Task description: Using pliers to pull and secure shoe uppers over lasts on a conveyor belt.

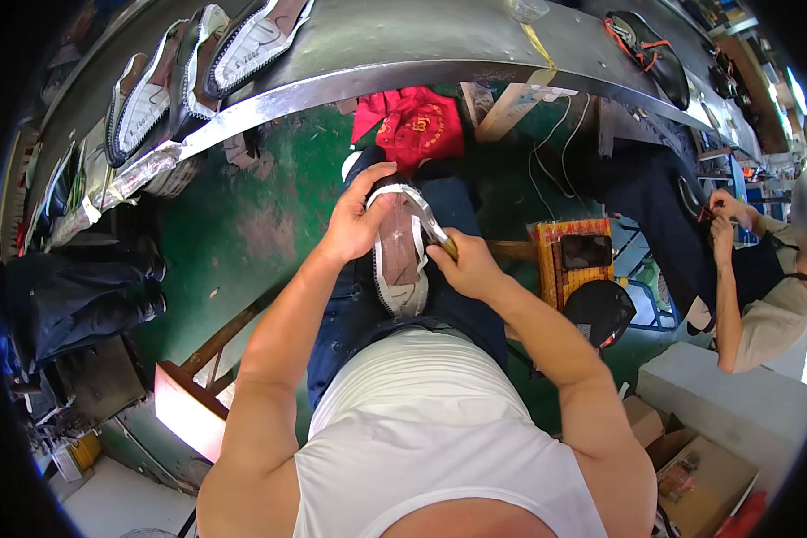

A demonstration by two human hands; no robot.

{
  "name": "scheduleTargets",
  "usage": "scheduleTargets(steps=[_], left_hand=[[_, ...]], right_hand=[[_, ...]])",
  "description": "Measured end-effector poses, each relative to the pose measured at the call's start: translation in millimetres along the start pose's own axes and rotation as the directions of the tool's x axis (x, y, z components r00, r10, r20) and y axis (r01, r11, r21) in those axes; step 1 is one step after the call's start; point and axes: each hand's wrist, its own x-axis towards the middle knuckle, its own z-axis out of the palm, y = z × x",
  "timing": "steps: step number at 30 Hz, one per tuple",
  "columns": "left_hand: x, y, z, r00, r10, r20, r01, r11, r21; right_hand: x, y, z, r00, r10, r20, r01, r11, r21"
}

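Note:
A shoe in the making [398, 255] lies sole side up across my lap, its toe pointing away from me. Its brown bottom is framed by a white stitched edge. My left hand [357, 220] is closed around the far left side near the toe, thumb pressed over the edge. In my right hand [472, 267] is a slim metal hand tool [438, 235] with a brass-coloured grip, its exact kind unclear. The tool's far end reaches the shoe's right edge near the toe.
Several similar shoes [251, 49] line the metal bench [394, 45] at far left; a black shoe with orange laces [652, 56] sits at far right. A red cloth [411, 124] lies beyond my knees. To the right are a phone [586, 252] on a woven seat and a co-worker's hands [726, 215].

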Motion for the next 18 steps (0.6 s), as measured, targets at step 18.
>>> scheduleTargets(steps=[18], left_hand=[[-4.2,12.2,-14.8,0.971,-0.237,-0.006,0.220,0.910,-0.352]], right_hand=[[-14.8,-52.9,-19.6,0.990,0.115,0.078,-0.087,0.953,-0.291]])
